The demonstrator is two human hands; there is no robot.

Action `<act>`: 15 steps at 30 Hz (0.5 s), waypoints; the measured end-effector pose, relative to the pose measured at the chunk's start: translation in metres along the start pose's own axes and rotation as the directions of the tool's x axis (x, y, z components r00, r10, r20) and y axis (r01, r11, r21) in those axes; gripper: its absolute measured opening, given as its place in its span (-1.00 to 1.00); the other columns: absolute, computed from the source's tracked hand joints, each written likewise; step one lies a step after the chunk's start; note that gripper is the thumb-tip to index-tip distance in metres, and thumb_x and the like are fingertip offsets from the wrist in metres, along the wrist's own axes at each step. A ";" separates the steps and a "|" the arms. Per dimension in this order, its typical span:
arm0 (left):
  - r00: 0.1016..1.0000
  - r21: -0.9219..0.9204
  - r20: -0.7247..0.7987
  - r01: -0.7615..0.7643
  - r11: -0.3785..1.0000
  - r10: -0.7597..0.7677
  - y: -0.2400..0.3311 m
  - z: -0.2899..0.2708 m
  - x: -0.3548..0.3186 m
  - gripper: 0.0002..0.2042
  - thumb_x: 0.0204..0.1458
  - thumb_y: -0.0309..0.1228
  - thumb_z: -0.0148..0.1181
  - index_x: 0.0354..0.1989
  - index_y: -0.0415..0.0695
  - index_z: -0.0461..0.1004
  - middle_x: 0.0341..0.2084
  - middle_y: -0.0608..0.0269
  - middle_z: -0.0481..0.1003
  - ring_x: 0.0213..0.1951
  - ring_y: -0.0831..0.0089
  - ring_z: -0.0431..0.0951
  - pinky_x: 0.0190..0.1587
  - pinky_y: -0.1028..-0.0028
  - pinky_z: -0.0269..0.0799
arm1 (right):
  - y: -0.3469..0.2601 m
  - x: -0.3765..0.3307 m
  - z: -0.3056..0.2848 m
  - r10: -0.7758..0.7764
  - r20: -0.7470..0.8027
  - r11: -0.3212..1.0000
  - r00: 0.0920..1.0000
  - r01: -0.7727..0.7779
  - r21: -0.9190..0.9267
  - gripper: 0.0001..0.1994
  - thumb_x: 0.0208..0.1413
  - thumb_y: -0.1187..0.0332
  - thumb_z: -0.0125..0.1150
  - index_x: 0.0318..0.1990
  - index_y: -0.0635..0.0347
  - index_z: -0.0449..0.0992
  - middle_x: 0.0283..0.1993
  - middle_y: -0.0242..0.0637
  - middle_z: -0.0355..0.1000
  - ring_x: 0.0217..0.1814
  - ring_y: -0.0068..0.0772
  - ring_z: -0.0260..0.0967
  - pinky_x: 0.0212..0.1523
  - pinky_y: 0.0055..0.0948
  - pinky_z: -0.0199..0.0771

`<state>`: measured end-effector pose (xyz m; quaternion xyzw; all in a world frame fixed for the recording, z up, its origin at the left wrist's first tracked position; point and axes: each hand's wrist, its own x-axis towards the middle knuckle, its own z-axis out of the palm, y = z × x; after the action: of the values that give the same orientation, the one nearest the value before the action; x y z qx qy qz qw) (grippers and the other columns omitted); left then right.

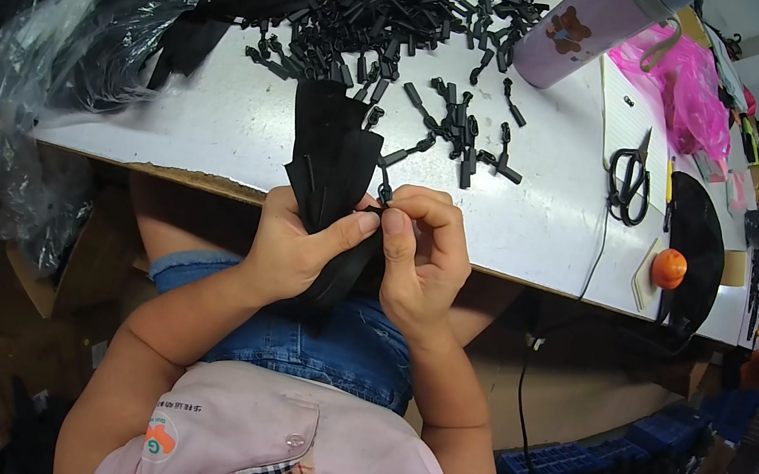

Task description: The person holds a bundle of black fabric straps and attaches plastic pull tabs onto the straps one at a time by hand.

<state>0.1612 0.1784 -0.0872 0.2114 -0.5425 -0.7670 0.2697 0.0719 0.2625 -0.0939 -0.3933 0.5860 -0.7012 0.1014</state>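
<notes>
My left hand (303,239) is closed around a bundle of black zipper tapes (330,162), which stands up over the table edge and hangs down toward my lap. Thumb and fingers of my right hand (425,255) pinch a small black zipper slider (384,192) at the end of a tape. The two thumbs almost meet there, and the fingertips partly hide the slider. Just beyond my hands lie loose black zipper sliders with long pulls (464,130). Farther back they form a large heap (390,5).
A lilac bottle (588,32) stands at the back right. Black scissors (628,185), a notebook (616,106), a pink plastic bag (679,92) and an orange round fruit (668,269) lie on the right. Clear plastic wrapping (74,71) drapes over the table's left edge. A black cable (526,385) hangs at the right.
</notes>
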 end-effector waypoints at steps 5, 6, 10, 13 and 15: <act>0.997 0.058 -0.001 -0.071 0.996 0.072 -0.001 0.002 -0.001 -0.90 -0.11 -0.53 0.13 -0.41 -0.27 0.43 -0.52 0.33 0.44 -0.46 0.68 0.38 -0.41 0.68 0.30 | -0.004 -0.001 0.004 0.149 -0.028 0.950 0.988 -0.135 0.283 -0.94 -0.02 0.55 -0.01 -0.36 0.32 0.29 -0.32 -0.25 0.26 -0.33 -0.60 0.20 -0.33 -0.66 0.25; 0.997 0.056 0.000 -0.071 0.996 0.071 0.000 0.002 -0.001 -0.90 -0.11 -0.53 0.13 -0.41 -0.27 0.43 -0.52 0.33 0.44 -0.46 0.68 0.38 -0.41 0.68 0.30 | -0.003 -0.001 0.004 0.153 -0.031 0.944 0.988 -0.137 0.302 -0.94 -0.01 0.56 -0.02 -0.35 0.33 0.29 -0.31 -0.24 0.25 -0.32 -0.59 0.20 -0.33 -0.67 0.25; 0.996 0.022 0.013 -0.088 0.996 0.088 0.002 0.002 -0.001 -0.91 -0.11 -0.54 0.12 -0.41 -0.27 0.43 -0.53 0.34 0.44 -0.47 0.68 0.37 -0.41 0.68 0.29 | -0.005 0.001 0.004 0.045 0.008 0.990 0.999 -0.046 0.135 -0.93 0.00 0.57 -0.03 -0.34 0.33 0.28 -0.30 -0.24 0.24 -0.32 -0.58 0.20 -0.32 -0.68 0.25; 0.996 0.016 -0.002 -0.084 0.996 0.084 0.003 0.001 -0.001 -0.92 -0.12 -0.55 0.12 -0.42 -0.27 0.43 -0.54 0.35 0.43 -0.48 0.69 0.37 -0.42 0.68 0.29 | -0.003 0.000 0.007 0.018 -0.024 0.992 1.000 -0.015 0.125 -0.93 -0.01 0.57 -0.03 -0.34 0.34 0.28 -0.31 -0.24 0.24 -0.33 -0.58 0.20 -0.32 -0.67 0.26; 0.997 0.017 -0.006 -0.081 0.997 0.081 0.002 0.001 -0.002 -0.92 -0.12 -0.55 0.12 -0.42 -0.26 0.43 -0.55 0.35 0.42 -0.48 0.69 0.36 -0.42 0.69 0.28 | -0.001 -0.001 0.006 0.014 -0.015 0.991 1.000 -0.011 0.134 -0.93 -0.01 0.57 -0.02 -0.34 0.34 0.29 -0.31 -0.24 0.24 -0.33 -0.58 0.20 -0.32 -0.68 0.26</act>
<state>0.1621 0.1795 -0.0844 0.1941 -0.5559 -0.7504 0.3005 0.0774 0.2588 -0.0931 -0.3762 0.5410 -0.7414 0.1271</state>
